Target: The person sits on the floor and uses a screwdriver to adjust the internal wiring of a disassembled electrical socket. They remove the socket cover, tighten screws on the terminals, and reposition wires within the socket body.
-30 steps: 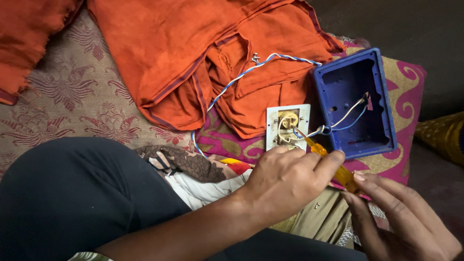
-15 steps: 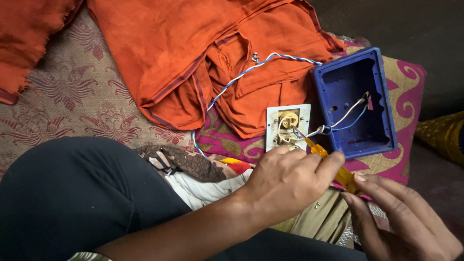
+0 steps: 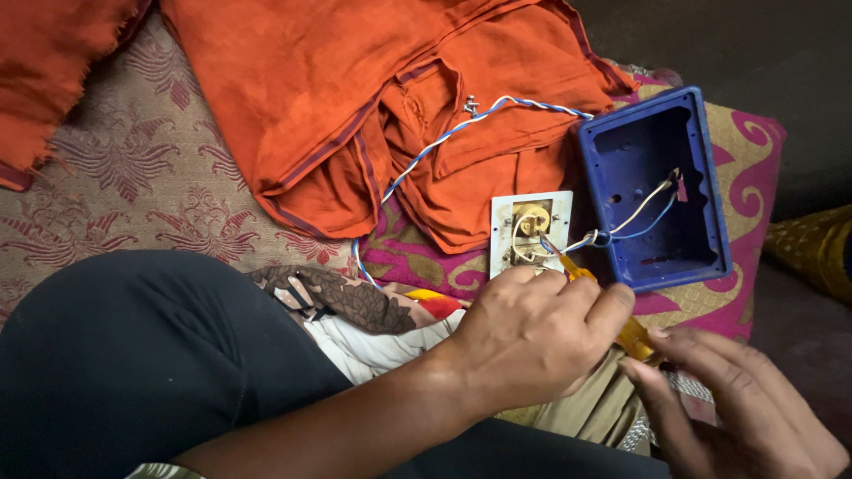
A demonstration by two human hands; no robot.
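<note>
Right hand [image 3: 745, 417]: lowest in view, fingers curled around rear end of yellow screwdriver handle [image 3: 635, 335].
Left hand [image 3: 532, 337]: just beside right hand, closed over forward part of same handle.
Screwdriver tip: resting at the white socket plate [image 3: 531, 232], by its round brass-coloured fitting.
Blue box [image 3: 657, 191]: open side up, right of plate, on patterned cushion [image 3: 754, 142].
Wires [image 3: 635, 217]: white and blue, running from plate into box.
Twisted cable [image 3: 444, 137]: trailing over orange cloth [image 3: 337, 89] beyond.
</note>
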